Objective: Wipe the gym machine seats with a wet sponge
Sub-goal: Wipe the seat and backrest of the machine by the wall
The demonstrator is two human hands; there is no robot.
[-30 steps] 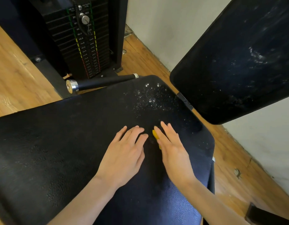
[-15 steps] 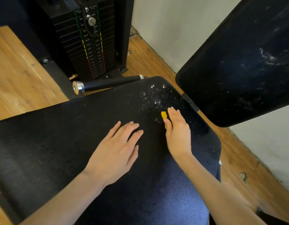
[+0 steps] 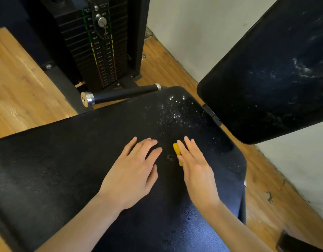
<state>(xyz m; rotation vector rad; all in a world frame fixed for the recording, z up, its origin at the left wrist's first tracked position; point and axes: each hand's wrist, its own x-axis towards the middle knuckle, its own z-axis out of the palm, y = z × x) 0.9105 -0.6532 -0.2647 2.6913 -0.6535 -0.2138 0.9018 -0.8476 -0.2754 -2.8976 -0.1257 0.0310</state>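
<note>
1. Left hand [image 3: 133, 176] lies flat, fingers straight, on the black padded seat [image 3: 57, 160].
2. Right hand [image 3: 195, 170], fingers straight, presses the yellow sponge [image 3: 176, 151] onto the seat's far-right part, near white droplets [image 3: 172, 113].

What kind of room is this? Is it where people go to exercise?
Yes, most likely a gym. There is a weight stack with numbered plates and a selector pin, a padded black seat with a back pad, and a grip bar. Someone is wiping the seat with a yellow sponge.
</note>
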